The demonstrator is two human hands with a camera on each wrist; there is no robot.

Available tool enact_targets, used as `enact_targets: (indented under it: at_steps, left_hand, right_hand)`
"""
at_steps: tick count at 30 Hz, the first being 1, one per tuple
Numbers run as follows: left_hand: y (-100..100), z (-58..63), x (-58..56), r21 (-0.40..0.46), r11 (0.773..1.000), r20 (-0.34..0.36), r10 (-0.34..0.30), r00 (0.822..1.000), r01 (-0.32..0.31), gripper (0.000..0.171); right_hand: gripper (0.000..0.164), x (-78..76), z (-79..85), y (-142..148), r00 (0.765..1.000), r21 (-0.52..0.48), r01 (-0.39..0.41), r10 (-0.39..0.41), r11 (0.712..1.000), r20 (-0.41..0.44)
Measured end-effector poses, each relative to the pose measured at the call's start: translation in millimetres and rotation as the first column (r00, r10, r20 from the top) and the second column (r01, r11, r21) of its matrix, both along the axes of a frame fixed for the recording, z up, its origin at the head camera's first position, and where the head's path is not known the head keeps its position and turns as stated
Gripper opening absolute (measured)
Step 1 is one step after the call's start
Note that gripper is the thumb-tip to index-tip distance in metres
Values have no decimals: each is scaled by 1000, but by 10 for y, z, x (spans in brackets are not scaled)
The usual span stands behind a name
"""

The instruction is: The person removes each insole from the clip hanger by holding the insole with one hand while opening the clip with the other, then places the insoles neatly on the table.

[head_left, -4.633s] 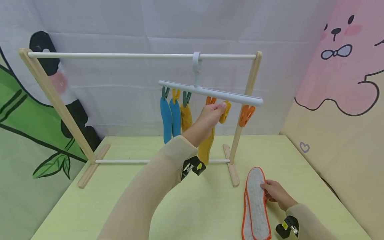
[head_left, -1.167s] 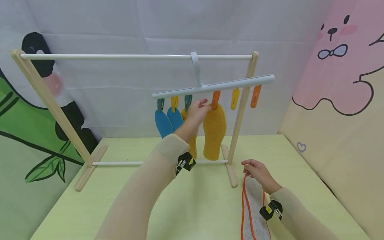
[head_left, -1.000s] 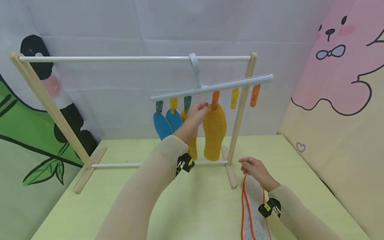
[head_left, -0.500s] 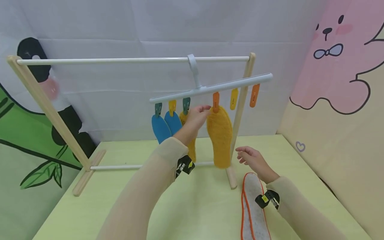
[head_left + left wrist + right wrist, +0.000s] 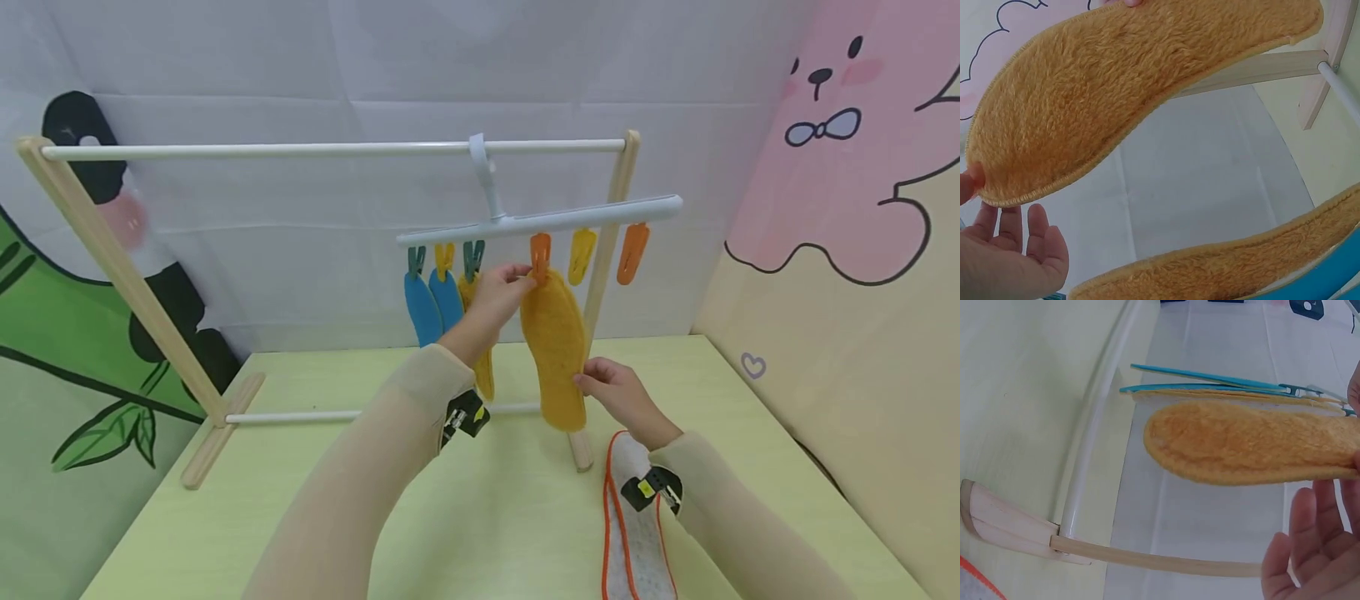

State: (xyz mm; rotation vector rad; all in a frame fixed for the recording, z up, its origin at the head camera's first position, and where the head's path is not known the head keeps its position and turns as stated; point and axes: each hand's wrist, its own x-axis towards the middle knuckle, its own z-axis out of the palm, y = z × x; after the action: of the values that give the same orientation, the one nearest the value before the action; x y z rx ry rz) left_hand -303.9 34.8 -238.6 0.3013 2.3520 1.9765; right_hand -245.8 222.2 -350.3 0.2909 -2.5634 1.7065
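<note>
A yellow fuzzy insole [image 5: 555, 354] hangs from an orange clothespin [image 5: 540, 257] on the white clip hanger [image 5: 577, 221]. My left hand [image 5: 495, 304] pinches its top edge beside that clothespin; the left wrist view shows the insole's broad end [image 5: 1054, 119] at my fingers. Lower down, my right hand [image 5: 626, 400] pinches the insole's right edge between thumb and fingers. Left of my left hand, another yellow insole [image 5: 486, 375] and two blue insoles [image 5: 423, 308] hang from clothespins, partly behind the hand and arm. Yellow [image 5: 581, 257] and orange [image 5: 633, 254] clothespins hang unoccupied at the right.
The hanger hooks over the white top rod [image 5: 300, 152] of a wooden-ended rack. Under my right forearm, two grey insoles [image 5: 630, 542] with orange edging lie overlapped on the table [image 5: 465, 517]. A lower rod [image 5: 292, 417] crosses between the rack's feet.
My right hand has left the grey insoles and risen to the hanging yellow insole. My left hand has shifted left to that insole's top. The hanger's right end has swung up, then dipped slightly.
</note>
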Motion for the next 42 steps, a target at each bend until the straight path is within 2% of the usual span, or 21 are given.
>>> enact_targets:
  at_steps: [4,10,21,27,32,38,42]
  left_hand:
    - [-9,10,0,39,999,-4,-25,1000,25,33]
    - [-48,20,-3,106,993,21,-45,999,43,38]
    - [-76,59,1,203,979,44,-37,998,27,41]
    - [-46,91,11,262,963,29,-66,997,56,42]
    - [-46,97,22,246,967,20,-72,997,64,41]
    - [-38,109,20,200,974,43,-118,992,107,43]
    - [-25,120,26,184,977,56,-120,991,108,44]
  right_hand:
    - [22,18,-6,-7,1000,-26,-9,9,1000,-2]
    - [21,65,-3,-14,996,-69,-87,88,994,12]
    - [21,165,9,-71,983,-119,-181,184,976,13]
    - [21,195,24,-90,981,-124,-194,195,973,-5]
    - [21,198,16,-96,980,-133,-197,199,971,1]
    - [24,200,-5,-86,980,-138,-195,197,971,1]
    - [24,189,-26,-85,979,-141,-204,205,969,-5]
